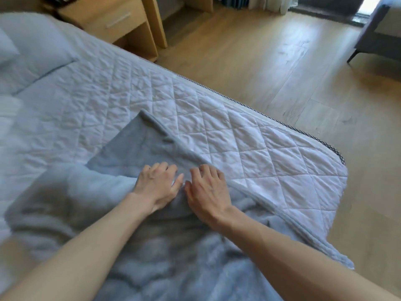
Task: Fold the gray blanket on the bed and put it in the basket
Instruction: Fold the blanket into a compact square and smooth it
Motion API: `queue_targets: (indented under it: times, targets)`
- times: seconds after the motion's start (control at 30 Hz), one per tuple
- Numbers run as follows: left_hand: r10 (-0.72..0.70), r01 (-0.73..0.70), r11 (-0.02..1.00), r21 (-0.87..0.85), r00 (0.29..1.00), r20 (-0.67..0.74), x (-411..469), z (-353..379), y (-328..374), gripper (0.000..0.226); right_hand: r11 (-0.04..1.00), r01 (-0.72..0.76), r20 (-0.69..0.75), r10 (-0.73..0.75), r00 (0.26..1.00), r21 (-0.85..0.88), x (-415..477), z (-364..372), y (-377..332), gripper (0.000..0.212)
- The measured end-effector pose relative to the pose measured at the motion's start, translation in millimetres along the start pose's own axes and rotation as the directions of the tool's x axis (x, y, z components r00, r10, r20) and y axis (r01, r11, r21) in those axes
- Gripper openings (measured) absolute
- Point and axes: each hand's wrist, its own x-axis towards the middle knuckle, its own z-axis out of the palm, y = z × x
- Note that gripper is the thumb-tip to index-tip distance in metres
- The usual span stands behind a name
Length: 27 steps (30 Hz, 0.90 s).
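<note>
Fuzzy matt gray blanket (pixel 134 153) on quilted cloth bed (pixel 238 135); glossy wood floor (pixel 271 61).

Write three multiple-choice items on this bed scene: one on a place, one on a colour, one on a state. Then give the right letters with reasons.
1. Where do both hands rest?
A. on the gray blanket
B. on the pillow
C. on the floor

2. What colour is the quilted cover under the blanket?
A. red
B. white
C. black

3. How does the blanket lie?
A. rolled into a tube
B. neatly folded into a small square
C. rumpled, with one corner spread flat

Key:
1 A: the left hand and right hand press side by side on the gray blanket.
2 B: the quilted cover shows white.
3 C: fabric bunches near the arms, while the far corner lies flat.
</note>
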Motion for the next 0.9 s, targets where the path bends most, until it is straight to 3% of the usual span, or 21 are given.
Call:
queue_targets:
  times: [0.13, 0.23, 0.47, 0.67, 0.77, 0.9]
  targets:
    - [-0.151, 0.151, 0.988, 0.015, 0.988, 0.017, -5, -6, -47, 0.070, 0.993, 0.102, 0.075, -0.107, 0.991, 0.065, 37, 5, -40, 0.033]
    - [-0.283, 0.278, 0.958, 0.067, 0.955, 0.089, -6, -8, -80, 0.047, 0.971, 0.176, 0.152, -0.200, 0.968, 0.159, 62, 12, -66, 0.028]
    - [-0.489, 0.463, 0.872, 0.160, 0.838, 0.242, -7, -10, -142, 0.036, 0.918, 0.252, 0.374, -0.359, 0.855, 0.307, 110, 37, -117, 0.036]
    - [-0.572, 0.502, 0.818, 0.281, 0.757, 0.315, -13, -15, -177, 0.034, 0.888, 0.265, 0.571, -0.447, 0.689, 0.376, 101, 51, -148, 0.042]
    - [-0.573, 0.487, 0.817, 0.308, 0.740, 0.351, -20, -17, -182, 0.044, 0.885, 0.353, 0.535, -0.465, 0.705, 0.303, 79, 53, -154, 0.054]
    - [-0.606, 0.503, 0.795, 0.339, 0.663, 0.439, -31, -19, -187, 0.050, 0.874, 0.398, 0.514, -0.486, 0.707, 0.279, 52, 55, -159, 0.054]
